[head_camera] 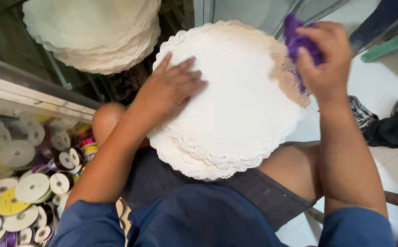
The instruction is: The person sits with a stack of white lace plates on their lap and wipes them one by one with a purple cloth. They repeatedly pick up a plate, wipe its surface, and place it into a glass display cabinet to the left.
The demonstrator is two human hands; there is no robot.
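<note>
Head view: my left hand (pixel 173 87) lies flat, fingers spread, on the doily stack (pixel 235 119); right hand (pixel 324 57), wrist bent, fingers clamped on purple ribbon (pixel 299 41)

Two stacks of round lace-edged paper doilies are in sight: one stack on the lap (pixel 235 119), and a second stack (pixel 93 32) further off at the top left; the sheets in each are too many and too tightly layered to count. There are two hands, the left hand (pixel 171 89) and the right hand (pixel 327 55). One purple ribbon piece (pixel 299 41) shows. The ribbon spools (pixel 29 187) at the lower left number well over a dozen, overlapping too much for an exact count.
</note>
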